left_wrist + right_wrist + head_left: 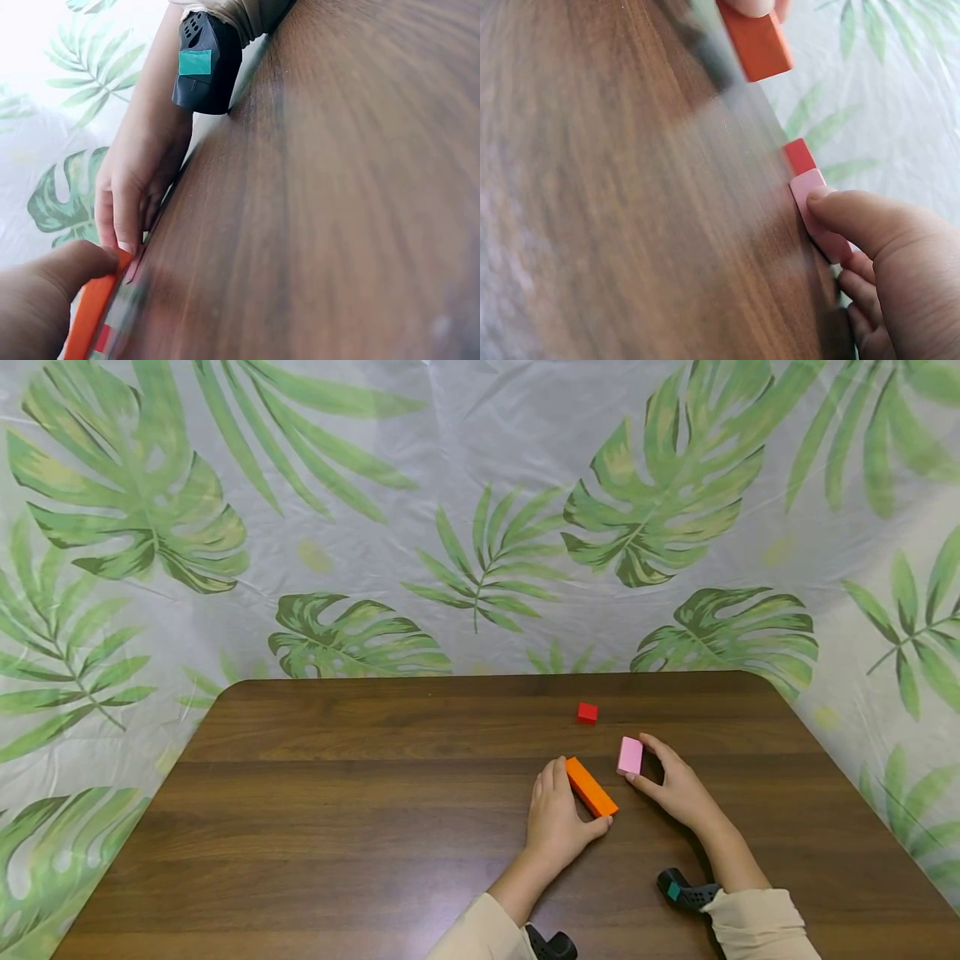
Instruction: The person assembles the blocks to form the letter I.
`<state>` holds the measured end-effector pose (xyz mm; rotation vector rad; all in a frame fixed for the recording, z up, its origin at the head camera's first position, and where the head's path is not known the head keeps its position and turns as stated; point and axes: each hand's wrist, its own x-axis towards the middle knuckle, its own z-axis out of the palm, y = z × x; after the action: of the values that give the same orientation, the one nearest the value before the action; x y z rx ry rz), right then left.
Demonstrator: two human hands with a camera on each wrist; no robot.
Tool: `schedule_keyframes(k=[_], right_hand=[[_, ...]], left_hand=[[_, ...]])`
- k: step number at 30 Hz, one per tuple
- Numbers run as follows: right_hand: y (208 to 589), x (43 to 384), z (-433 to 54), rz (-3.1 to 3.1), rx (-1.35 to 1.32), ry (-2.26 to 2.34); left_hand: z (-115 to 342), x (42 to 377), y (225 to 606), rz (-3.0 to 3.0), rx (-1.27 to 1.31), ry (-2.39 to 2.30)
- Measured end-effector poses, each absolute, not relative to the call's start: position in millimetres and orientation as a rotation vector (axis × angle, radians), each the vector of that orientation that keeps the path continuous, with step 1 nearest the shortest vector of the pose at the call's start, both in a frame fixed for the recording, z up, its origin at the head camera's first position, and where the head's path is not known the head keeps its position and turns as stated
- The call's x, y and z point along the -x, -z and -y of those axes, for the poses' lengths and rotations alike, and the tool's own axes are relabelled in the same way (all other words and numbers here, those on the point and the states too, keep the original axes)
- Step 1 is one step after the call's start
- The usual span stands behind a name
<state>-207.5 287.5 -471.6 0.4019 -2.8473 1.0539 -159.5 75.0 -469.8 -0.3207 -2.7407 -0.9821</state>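
A long orange block (pixel 592 787) lies at a slant on the wooden table, and my left hand (pixel 557 817) holds it by its two ends between thumb and fingers. To its right, a pink block (pixel 630 756) is pinched between the thumb and fingers of my right hand (pixel 681 787). The right wrist view shows the right thumb (pixel 855 214) pressed on the near face of the pink block (pixel 821 217). Farther back sits a small red block (pixel 588 713), touched by neither hand.
The brown table (pixel 337 827) has its far edge against a leaf-printed cloth (pixel 480 527). A dark wrist device (pixel 686 891) sits at the right sleeve, and another (pixel 551 945) at the left sleeve.
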Motion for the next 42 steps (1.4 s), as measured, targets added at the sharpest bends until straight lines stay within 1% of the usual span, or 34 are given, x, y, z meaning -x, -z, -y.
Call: schedule_keyframes(k=[15,26,42], right_hand=[[470,206,-287,2.856,-0.393,-1.06],[471,207,-288,2.856,-0.394,-1.045],[471,206,-287,2.854,-0.398,-1.038]], left_hand=[[-68,158,462,2.576,0.456,1.235],[-57,156,455,2.541,0.483,1.373],[-25,161,455,2.533,0.648,1.374]])
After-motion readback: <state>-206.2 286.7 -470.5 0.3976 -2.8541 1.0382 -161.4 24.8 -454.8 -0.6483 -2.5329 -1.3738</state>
